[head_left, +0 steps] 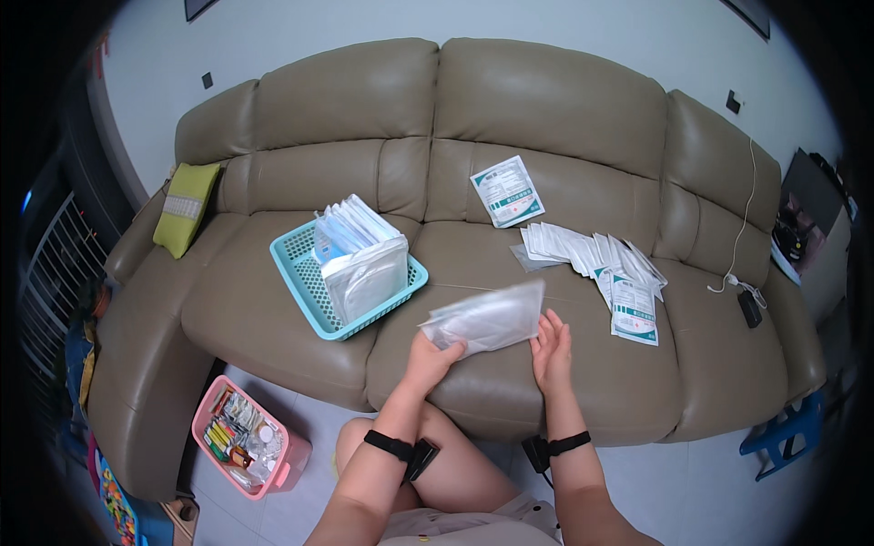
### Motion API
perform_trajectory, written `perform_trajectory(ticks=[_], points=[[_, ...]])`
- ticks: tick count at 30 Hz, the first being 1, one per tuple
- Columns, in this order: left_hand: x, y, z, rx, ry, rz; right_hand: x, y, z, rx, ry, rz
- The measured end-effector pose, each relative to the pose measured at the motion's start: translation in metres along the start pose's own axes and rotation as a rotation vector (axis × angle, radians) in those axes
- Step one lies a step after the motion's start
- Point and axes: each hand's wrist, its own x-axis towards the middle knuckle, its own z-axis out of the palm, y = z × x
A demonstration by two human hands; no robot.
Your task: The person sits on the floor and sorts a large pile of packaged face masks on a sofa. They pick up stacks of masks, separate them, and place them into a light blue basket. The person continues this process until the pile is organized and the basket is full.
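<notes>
My left hand (435,360) grips the near left end of a small stack of white and clear plastic packets (488,317), its thumb on top. The stack is slightly blurred and held above the sofa seat. At its right end, my right hand (552,348) is open with the palm turned up, the fingers at the packets' edge; whether they touch is unclear. To the left, a light blue plastic basket (293,290) holds upright face masks (358,228) and white packets (369,276). A fanned row of white packets (573,249) lies to the right, with a printed packet (633,310) at its near end.
Another printed packet (507,192) leans on the backrest of the brown leather sofa (546,95). A green cushion (186,208) rests at the left arm. A black adapter with cable (749,310) lies far right. On the floor stands a pink bin (297,457) of medicine boxes and bottles.
</notes>
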Motion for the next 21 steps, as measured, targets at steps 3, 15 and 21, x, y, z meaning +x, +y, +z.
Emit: perform_trajectory(ticks=[3,15,21], points=[[0.009,0.001,-0.001,0.233,-0.104,0.011,-0.004,0.013,-0.004,-0.135,-0.008,-0.051],[0.01,0.006,0.007,0.141,-0.165,-0.079,-0.002,0.024,-0.005,-0.627,-0.157,-0.177],[0.012,0.022,-0.004,0.193,-0.111,-0.01,0.002,0.034,0.018,-0.61,-0.166,-0.183]])
